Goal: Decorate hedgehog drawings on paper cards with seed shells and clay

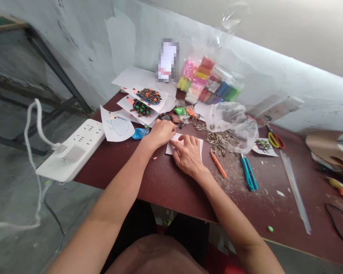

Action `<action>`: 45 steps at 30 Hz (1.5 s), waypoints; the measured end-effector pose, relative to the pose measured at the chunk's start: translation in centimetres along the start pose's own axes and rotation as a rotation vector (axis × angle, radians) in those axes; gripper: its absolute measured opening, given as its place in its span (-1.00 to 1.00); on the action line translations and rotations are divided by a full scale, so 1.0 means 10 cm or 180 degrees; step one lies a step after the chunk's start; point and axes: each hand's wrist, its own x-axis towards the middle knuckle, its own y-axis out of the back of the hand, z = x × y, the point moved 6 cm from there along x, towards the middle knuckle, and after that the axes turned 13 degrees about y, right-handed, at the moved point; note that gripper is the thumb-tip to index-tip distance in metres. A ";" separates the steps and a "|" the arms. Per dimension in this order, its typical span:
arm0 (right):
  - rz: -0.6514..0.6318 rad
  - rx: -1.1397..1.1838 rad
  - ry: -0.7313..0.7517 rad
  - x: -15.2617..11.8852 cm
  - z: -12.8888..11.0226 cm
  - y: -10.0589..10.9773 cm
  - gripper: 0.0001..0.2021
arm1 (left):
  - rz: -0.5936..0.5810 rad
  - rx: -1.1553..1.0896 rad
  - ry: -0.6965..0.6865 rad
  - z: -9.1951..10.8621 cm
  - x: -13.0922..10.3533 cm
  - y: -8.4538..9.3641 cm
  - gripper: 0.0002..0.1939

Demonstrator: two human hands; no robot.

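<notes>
A small white paper [169,149] lies on the dark red table in front of me, with a patch of pink on it. My right hand [188,154] rests on this paper, fingers extended and its index finger pressing near the pink patch. At the paper's upper left edge is my left hand [162,131], its fingers curled together; whatever they may hold is hidden. Right of the paper are an orange pen [218,164] and a heap of striped sunflower seeds [221,140]. A blue clay packet [140,133] sits left of my left hand.
Hedgehog pictures [148,97] and a blue hedgehog drawing [118,126] lie at the back left. Bagged coloured clay [205,83] leans on the wall. A teal utility knife [248,173], scissors [276,140] and glue sticks [295,194] lie right; a power strip [71,152] left.
</notes>
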 end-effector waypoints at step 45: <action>0.1396 -0.0051 -0.0657 -0.41 0.61 0.32 -0.71 | 0.0593 -0.1141 -0.0151 -0.03 -0.03 0.17 -0.76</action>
